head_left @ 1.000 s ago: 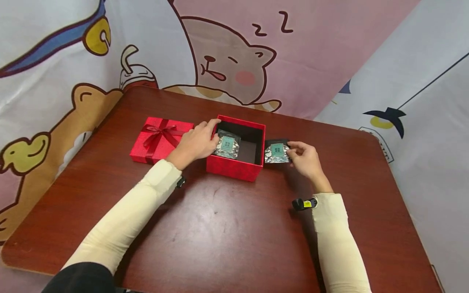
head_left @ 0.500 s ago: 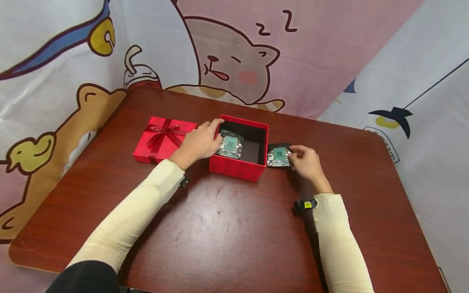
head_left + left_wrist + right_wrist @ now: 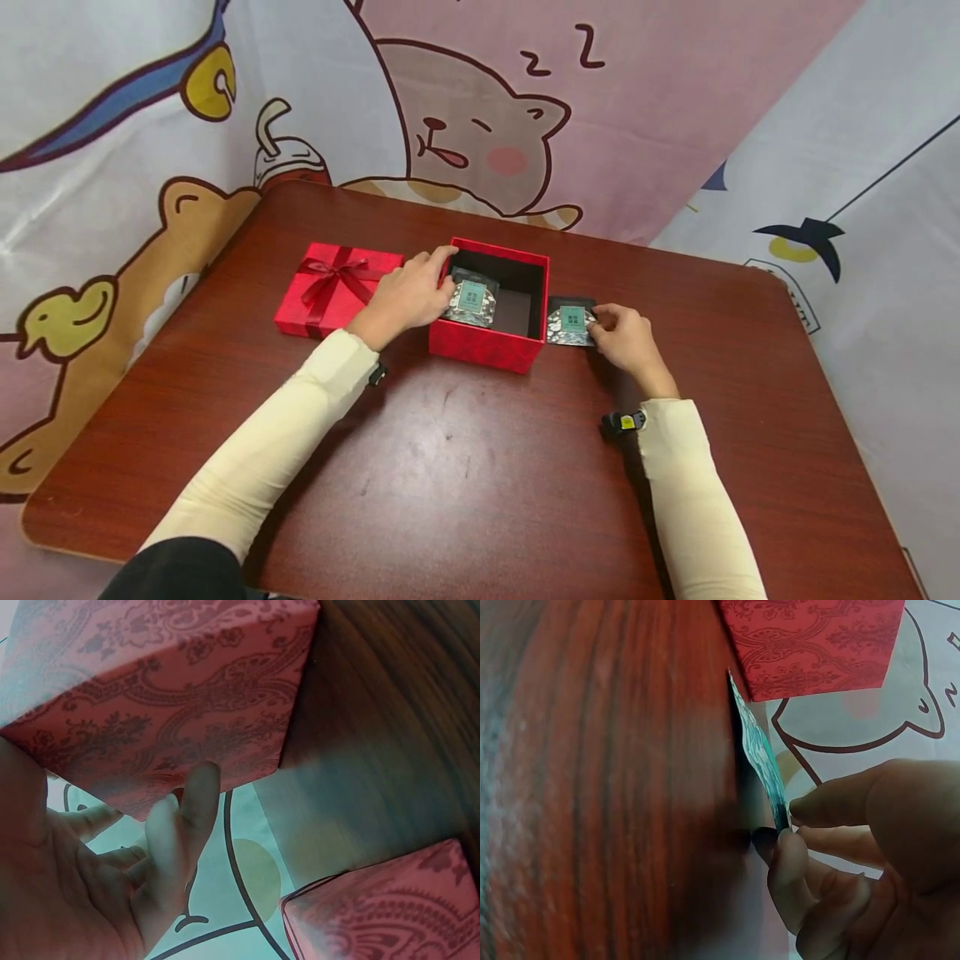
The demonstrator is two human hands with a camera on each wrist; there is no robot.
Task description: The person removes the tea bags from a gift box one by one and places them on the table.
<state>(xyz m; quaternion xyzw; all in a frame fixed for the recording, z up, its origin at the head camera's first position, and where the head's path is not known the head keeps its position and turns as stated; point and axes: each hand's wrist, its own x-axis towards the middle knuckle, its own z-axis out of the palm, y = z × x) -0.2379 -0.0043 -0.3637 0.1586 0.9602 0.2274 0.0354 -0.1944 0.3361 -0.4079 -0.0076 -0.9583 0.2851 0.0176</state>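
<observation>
A red gift box (image 3: 483, 347) with a dark inside stands lidless at the table's middle. At its left side, my left hand (image 3: 408, 296) holds the rim; in the left wrist view, some fingers lie along the patterned wall. A dark sachet (image 3: 471, 302) with a green label leans inside the box, on the left. Just right of the box, my right hand (image 3: 626, 337) pinches a matching sachet (image 3: 572, 323) by its right edge between thumb and fingers. The right wrist view shows this sachet edge-on, tilted close over the tabletop.
The red lid (image 3: 307, 304) with a ribbon bow lies left of the box, by the left forearm. All of this is on a brown wooden table (image 3: 450, 483). A cartoon-printed cloth (image 3: 480, 100) hangs behind it.
My right hand has brought its sachet slightly lower, a little nearer to me beside the box. My left hand stays at the box rim. The head view has shifted slightly.
</observation>
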